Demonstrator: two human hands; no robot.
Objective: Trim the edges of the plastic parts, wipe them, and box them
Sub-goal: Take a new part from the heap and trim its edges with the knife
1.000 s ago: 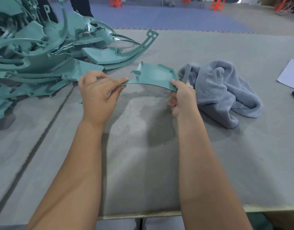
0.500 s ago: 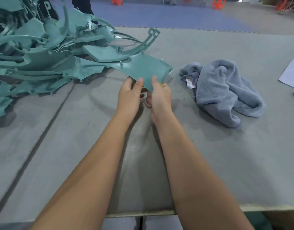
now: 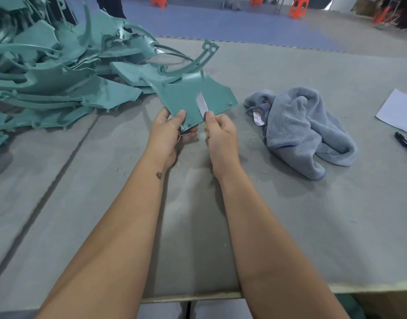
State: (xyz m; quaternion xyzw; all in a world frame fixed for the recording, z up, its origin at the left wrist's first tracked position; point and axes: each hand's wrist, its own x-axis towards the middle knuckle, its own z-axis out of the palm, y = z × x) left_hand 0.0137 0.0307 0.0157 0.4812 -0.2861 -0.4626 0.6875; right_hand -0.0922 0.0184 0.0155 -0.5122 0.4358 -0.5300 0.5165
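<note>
Head camera looks down along two bare forearms stretched over a grey table (image 3: pixel 290 226). Left hand (image 3: pixel 167 132) holds a teal plastic part (image 3: pixel 188 97) at its near corner: the thumb lies on top of the flat face and the fingers curl underneath, so the grip is closed on the part. This part is lifted a little above the table, tilted up toward the camera, with a small upright tab at its far edge and round pegs near its right and near corners. Right hand (image 3: pixel 221 132) has its fingers curled round a knife, of which only the pale blade (image 3: pixel 202 102) shows clearly; the handle is mostly hidden inside the grip. That blade lies against the face of the part, pointing away from the person, just beside the left thumb.

Behind and to the left, a large pile of teal parts (image 3: pixel 55 72) covers the far left of the table, curved strips and flat pieces tangled together, its nearest pieces just behind the held part. To the right, near the right hand but apart from it, lies a crumpled grey-blue towel (image 3: pixel 308 127). Further right, at the table's edge of view, are a white sheet of paper (image 3: pixel 398 111) and a dark pen (image 3: pixel 406 143) just beside it.
</note>
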